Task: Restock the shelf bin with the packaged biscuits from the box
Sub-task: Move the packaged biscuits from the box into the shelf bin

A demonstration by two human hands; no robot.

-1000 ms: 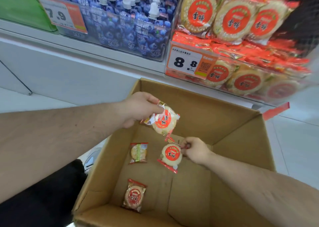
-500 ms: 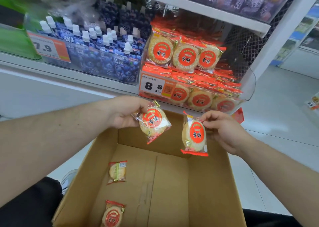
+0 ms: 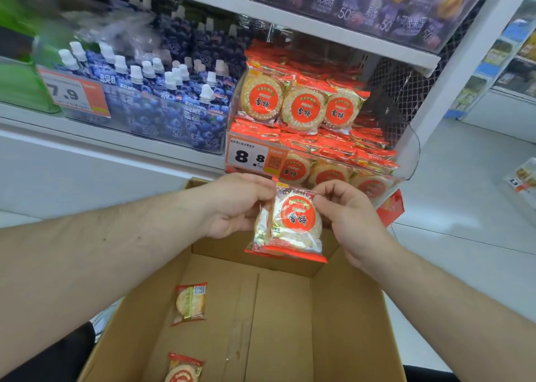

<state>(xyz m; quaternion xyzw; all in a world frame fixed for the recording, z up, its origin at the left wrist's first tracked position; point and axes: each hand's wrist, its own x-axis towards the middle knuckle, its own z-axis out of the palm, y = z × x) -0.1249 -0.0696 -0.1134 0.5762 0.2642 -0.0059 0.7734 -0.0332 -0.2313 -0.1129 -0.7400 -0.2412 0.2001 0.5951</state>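
Two biscuit packs (image 3: 291, 225) with red round labels are stacked together just above the far wall of the cardboard box (image 3: 342, 323). My left hand (image 3: 235, 204) pinches their top left corner, and my right hand (image 3: 352, 222) pinches the top right. The clear shelf bin (image 3: 406, 152), packed with the same biscuit packs, sits right behind and above my hands. Two more packs lie on the box floor: one label-down (image 3: 190, 303) and one label-up (image 3: 182, 368) at the bottom edge.
An 8.8 price tag (image 3: 251, 156) fronts the bin. To its left stand blue spouted pouches (image 3: 162, 100) in another clear bin with a 7.9 tag. A higher shelf (image 3: 319, 24) overhangs the bin. A red tag (image 3: 391, 207) hangs right of my hands.
Both hands rose out of the box toward the shelf bin and came together; the two packs, held apart before, now overlap as one stack. The view tilted up.
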